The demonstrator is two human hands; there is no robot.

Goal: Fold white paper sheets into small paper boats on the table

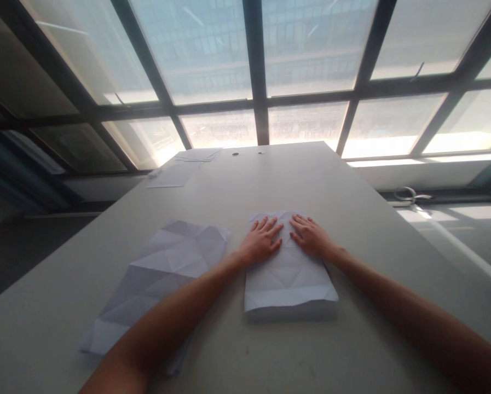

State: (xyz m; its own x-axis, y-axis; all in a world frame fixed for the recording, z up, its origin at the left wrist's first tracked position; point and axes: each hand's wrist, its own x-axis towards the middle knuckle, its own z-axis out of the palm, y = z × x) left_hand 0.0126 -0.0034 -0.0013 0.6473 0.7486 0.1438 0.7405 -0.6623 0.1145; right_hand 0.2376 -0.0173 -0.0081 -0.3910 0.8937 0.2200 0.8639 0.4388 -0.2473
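Note:
A creased sheet of white paper (288, 276) lies in front of me, its near edge curling up off the table. My left hand (261, 241) rests flat on the upper left part of this sheet, fingers spread. On its upper right part lies my right hand (311, 235), also flat with fingers apart. The two hands have a narrow gap of paper between them. To the left is a larger crumpled white paper (163, 268) with many fold lines; my left forearm passes over it and hides part of its right side.
The white table (282, 180) reaches toward a large window (311, 49) with dark frames. Flat white sheets (173, 174) lie at the far left of the table. A round dark hole (235, 154) is near the far edge. A coiled pale strip (405, 194) sits beyond the right edge.

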